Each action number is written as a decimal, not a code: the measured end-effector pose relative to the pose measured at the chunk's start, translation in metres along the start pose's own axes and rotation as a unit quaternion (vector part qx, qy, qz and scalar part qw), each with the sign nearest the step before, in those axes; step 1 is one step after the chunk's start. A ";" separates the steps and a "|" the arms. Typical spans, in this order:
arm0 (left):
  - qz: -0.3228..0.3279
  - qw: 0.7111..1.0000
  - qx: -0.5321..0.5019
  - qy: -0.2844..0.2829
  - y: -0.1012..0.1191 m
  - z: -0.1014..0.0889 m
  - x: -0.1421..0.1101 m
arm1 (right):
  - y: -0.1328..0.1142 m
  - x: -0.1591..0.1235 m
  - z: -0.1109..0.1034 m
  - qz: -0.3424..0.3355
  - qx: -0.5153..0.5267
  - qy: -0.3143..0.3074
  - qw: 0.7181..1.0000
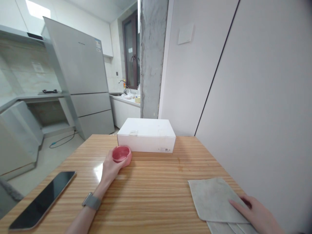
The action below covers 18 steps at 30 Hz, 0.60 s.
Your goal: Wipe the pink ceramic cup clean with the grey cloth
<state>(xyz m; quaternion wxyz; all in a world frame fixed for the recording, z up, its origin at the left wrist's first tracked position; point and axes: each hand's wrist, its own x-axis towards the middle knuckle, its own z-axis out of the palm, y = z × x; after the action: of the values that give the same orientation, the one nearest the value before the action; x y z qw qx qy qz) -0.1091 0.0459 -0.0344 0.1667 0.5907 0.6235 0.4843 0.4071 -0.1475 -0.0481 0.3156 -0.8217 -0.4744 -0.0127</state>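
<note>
My left hand (112, 165) is wrapped around the near left side of a small pink bowl (121, 154) with a thick wall. The bowl stands upright on the wooden table, close to the front left corner of a white box (146, 143). At the table's right edge lies a folded grey cloth (214, 198). My right hand (253, 209) grips the cloth's right side, thumb on top and the other fingers mostly hidden under or behind it. A watch with a grey band sits on my left wrist.
A black phone (44, 200) lies along the left side of the wooden table (151, 195). A pale wall (263, 113) runs along the right side. Beyond the table's far left are a grey fridge (85, 71) and a kitchen counter with a sink. A cable (62, 140) lies on the floor.
</note>
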 end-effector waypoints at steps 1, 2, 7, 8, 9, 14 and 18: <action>0.013 1.000 0.010 0.014 0.001 0.001 0.000 | -0.004 -0.001 0.000 -0.011 0.022 -0.025 0.999; 0.034 0.998 0.028 0.034 0.004 0.002 -0.001 | -0.010 -0.003 -0.001 -0.018 0.044 -0.047 0.998; 0.200 0.980 0.018 -0.007 0.053 -0.006 -0.038 | -0.090 -0.031 -0.020 -0.084 0.131 -0.087 0.984; 0.215 0.973 -0.016 -0.088 0.068 -0.011 -0.053 | -0.114 -0.040 -0.026 -0.104 0.147 -0.111 0.977; 0.209 0.960 -0.053 -0.177 0.084 -0.017 -0.068 | -0.139 -0.049 -0.032 -0.124 0.165 -0.146 0.968; 0.056 0.893 -0.149 -0.421 0.125 -0.051 -0.113 | -0.235 -0.088 -0.043 -0.115 0.350 -0.320 0.873; -0.029 0.871 -0.195 -0.449 0.095 -0.077 -0.084 | -0.256 -0.113 -0.018 -0.032 0.478 -0.405 0.779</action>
<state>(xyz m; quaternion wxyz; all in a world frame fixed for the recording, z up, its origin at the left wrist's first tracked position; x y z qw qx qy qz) -0.0937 -0.0766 0.0480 0.5543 0.6818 0.3914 0.2732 0.1482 -0.1544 0.0601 0.4461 -0.4795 -0.5294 0.5393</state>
